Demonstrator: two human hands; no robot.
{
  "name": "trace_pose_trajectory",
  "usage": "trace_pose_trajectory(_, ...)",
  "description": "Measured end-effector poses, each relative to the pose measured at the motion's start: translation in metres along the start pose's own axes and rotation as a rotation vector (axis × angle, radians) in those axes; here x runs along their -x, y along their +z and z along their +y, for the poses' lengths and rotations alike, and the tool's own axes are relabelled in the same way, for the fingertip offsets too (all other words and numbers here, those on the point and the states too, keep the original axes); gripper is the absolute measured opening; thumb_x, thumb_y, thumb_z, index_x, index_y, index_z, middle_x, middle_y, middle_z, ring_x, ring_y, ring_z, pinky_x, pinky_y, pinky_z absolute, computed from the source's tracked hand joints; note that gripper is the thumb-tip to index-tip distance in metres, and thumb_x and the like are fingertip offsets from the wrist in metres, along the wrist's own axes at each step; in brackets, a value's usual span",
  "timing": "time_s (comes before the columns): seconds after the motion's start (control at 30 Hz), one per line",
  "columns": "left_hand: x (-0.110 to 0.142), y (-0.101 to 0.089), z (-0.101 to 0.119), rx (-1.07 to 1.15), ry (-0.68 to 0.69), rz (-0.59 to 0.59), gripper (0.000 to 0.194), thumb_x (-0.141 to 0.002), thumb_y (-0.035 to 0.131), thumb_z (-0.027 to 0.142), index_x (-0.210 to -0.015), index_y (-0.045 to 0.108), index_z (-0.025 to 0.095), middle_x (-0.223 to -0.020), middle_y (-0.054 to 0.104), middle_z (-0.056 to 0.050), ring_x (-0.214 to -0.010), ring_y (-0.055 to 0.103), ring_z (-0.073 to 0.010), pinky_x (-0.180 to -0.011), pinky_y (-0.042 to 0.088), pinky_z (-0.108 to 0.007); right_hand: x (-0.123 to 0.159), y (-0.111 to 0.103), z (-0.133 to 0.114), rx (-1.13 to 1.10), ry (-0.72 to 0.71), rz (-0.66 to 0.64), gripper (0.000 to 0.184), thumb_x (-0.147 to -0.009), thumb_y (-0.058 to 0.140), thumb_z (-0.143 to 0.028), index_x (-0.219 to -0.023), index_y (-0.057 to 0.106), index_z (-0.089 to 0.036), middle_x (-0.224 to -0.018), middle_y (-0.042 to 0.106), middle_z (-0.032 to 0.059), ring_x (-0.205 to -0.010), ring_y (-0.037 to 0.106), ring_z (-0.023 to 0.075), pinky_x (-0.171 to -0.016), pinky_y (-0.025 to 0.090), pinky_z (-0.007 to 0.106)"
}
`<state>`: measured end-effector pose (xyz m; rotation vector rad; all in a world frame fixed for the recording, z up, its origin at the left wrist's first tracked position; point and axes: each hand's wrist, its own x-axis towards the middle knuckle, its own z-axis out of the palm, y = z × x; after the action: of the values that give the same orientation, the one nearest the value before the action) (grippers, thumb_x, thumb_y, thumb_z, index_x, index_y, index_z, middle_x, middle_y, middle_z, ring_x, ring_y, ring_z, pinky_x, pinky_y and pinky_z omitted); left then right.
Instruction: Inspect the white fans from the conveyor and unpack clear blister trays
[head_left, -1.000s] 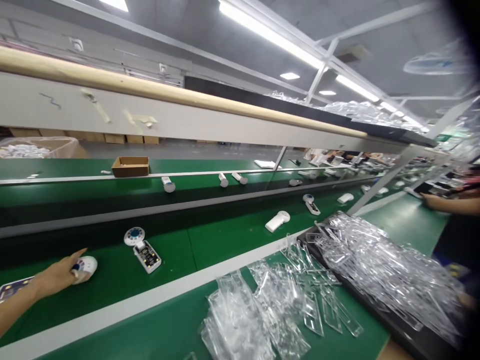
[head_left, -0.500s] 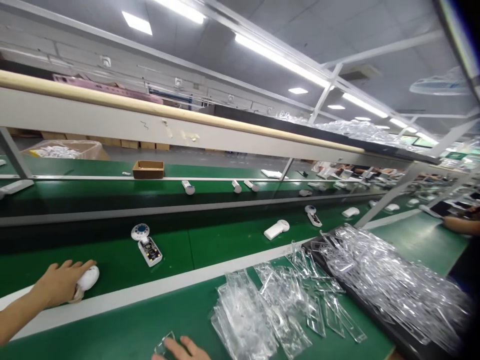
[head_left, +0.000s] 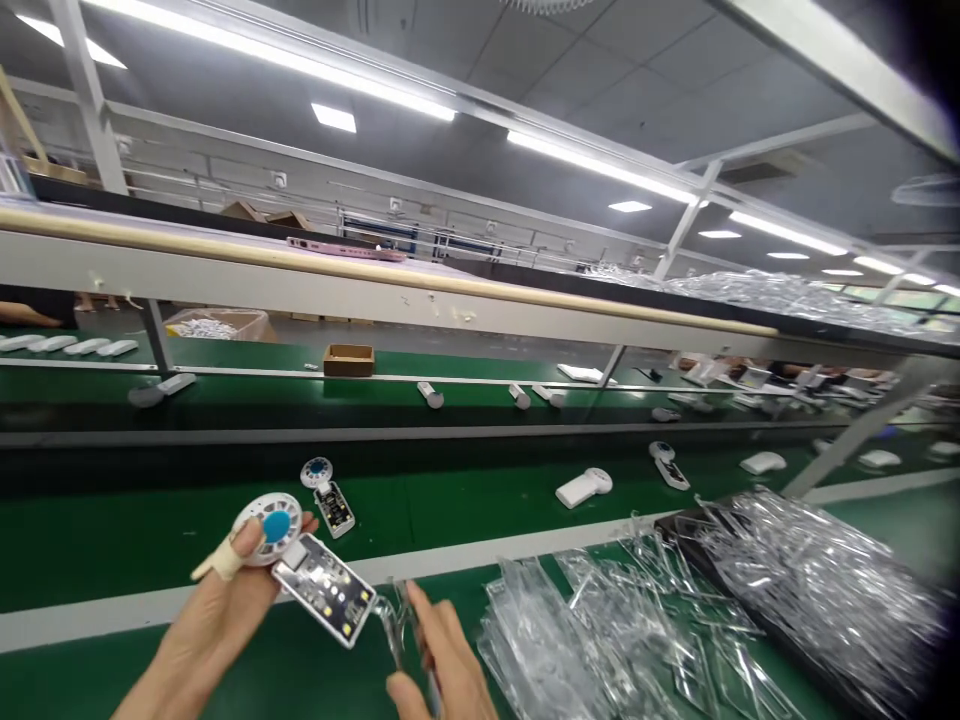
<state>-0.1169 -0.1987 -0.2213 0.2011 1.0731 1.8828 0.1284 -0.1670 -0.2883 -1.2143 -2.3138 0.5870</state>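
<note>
Our left hand point(head_left: 210, 620) was closed around a white plastic handheld device point(head_left: 294, 556), with the fingers behind its casing and the thumb, capped in a beige wrap point(head_left: 223, 556), lying against the rim of its round head. That head was a ribbed white disc with a glossy blue centre point(head_left: 276, 526). Below it, the flat, open housing exposed a dark circuit board point(head_left: 324, 600) studded with tiny components. Our right hand point(head_left: 442, 665) was pinched shut on a thin, glinting clear plastic strip point(head_left: 393, 625), just beside the board's lower corner.

Both hands were on the near side of the smooth green conveyor belt point(head_left: 187, 545). On the belt, just past our left hand, lay a second open device point(head_left: 328, 508). Farther along it sat a closed, matte white device point(head_left: 583, 487). On the near side of the belt, to the right of our hands, lay crumpled heaps of clear plastic blister packaging point(head_left: 600, 640), and beyond them a black tray point(head_left: 697, 565) held a dense, shiny pile of the same plastic. Across the belt stood a small cardboard box point(head_left: 349, 360).
</note>
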Motion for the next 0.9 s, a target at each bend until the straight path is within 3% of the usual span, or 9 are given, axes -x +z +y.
trace_pose_trajectory(0.07,0.017,0.02,-0.016,0.064,-0.047,-0.014,0.047,-0.065,0.075,0.038,-0.104,0.057,0.018,-0.097,0.07,-0.012,-0.1,0.063,-0.0306,-0.079,0.054,-0.042,0.001,-0.015,-0.016,0.025,0.063,0.051,0.064,-0.085,0.053,-0.032,-0.142,0.024,-0.039,-0.119,0.054,0.0119,-0.103,0.058,0.0333,-0.067,0.052,0.036)
trace_pose_trajectory(0.17,0.036,0.047,-0.036,0.034,-0.13,-0.064,0.054,-0.056,0.08,0.043,-0.099,0.06,0.018,-0.087,0.072,-0.01,-0.098,0.064,-0.0325,-0.082,0.054,-0.042,0.002,-0.035,-0.029,-0.01,0.032,0.018,0.073,-0.073,0.059,-0.021,-0.139,0.032,-0.036,-0.104,0.054,0.008,-0.092,0.058,0.0289,-0.07,0.052,0.035)
trace_pose_trajectory(0.27,0.048,0.067,-0.059,-0.027,-0.211,-0.13,0.068,-0.051,0.081,0.048,-0.107,0.058,0.019,-0.085,0.072,-0.009,-0.103,0.061,-0.0365,-0.086,0.052,-0.046,0.006,-0.051,-0.032,0.018,0.042,0.001,0.074,-0.068,0.057,-0.017,-0.138,0.035,-0.03,-0.099,0.05,0.0081,-0.092,0.056,0.0297,-0.073,0.052,0.04)
trace_pose_trajectory(0.37,0.053,0.086,-0.087,-0.015,-0.224,-0.111,0.077,-0.041,0.084,0.047,-0.107,0.056,0.021,-0.084,0.073,-0.009,-0.103,0.06,-0.0392,-0.085,0.052,-0.05,0.01,-0.062,-0.024,0.051,0.042,-0.027,0.074,-0.069,0.057,-0.016,-0.139,0.034,-0.027,-0.101,0.049,0.0097,-0.092,0.054,0.0312,-0.072,0.052,0.043)
trace_pose_trajectory(0.43,0.053,0.099,-0.106,0.004,-0.201,-0.062,0.079,-0.034,0.086,0.043,-0.105,0.057,0.022,-0.083,0.073,-0.008,-0.102,0.061,-0.0409,-0.083,0.053,-0.05,0.013,-0.068,-0.011,0.049,0.05,-0.02,0.075,-0.07,0.057,-0.016,-0.14,0.033,-0.026,-0.103,0.049,0.0108,-0.091,0.054,0.0319,-0.07,0.052,0.044)
trace_pose_trajectory(0.53,0.059,0.12,-0.13,-0.027,-0.162,-0.03,0.072,-0.038,0.085,0.041,-0.103,0.059,0.023,-0.082,0.073,-0.007,-0.099,0.062,-0.0393,-0.079,0.054,-0.048,0.02,-0.078,0.017,0.033,0.073,-0.079,0.077,-0.074,0.058,-0.017,-0.143,0.026,-0.027,-0.113,0.05,0.0145,-0.1,0.053,0.0374,-0.076,0.051,0.053)
trace_pose_trajectory(0.67,0.08,0.158,-0.148,-0.149,-0.122,-0.071,0.063,-0.047,0.082,0.048,-0.1,0.061,0.021,-0.08,0.072,-0.007,-0.089,0.066,-0.0338,-0.069,0.057,-0.039,0.029,-0.102,0.063,-0.083,0.045,-0.165,0.087,-0.081,0.055,-0.023,-0.145,-0.002,-0.036,-0.133,0.043,0.0146,-0.114,0.048,0.0419,-0.083,0.046,0.06)
trace_pose_trajectory(0.8,0.099,0.201,-0.167,-0.241,-0.097,-0.127,0.059,-0.06,0.076,0.048,-0.109,0.061,0.019,-0.101,0.071,-0.01,-0.103,0.061,-0.0318,-0.074,0.057,-0.033,0.033,-0.138,0.104,-0.146,0.084,-0.241,0.079,-0.089,0.046,-0.026,-0.143,-0.01,-0.038,-0.115,0.053,0.0124,-0.095,0.06,0.0343,-0.076,0.051,0.055)
trace_pose_trajectory(0.9,0.102,0.218,-0.191,-0.125,-0.177,-0.212,0.061,-0.065,0.072,0.053,-0.114,0.06,0.02,-0.117,0.065,-0.012,-0.117,0.052,-0.0342,-0.088,0.053,-0.041,0.032,-0.164,0.128,-0.091,0.086,-0.233,0.074,-0.09,0.044,-0.025,-0.145,-0.005,-0.037,-0.112,0.053,0.0124,-0.099,0.058,0.0335,-0.081,0.049,0.055)
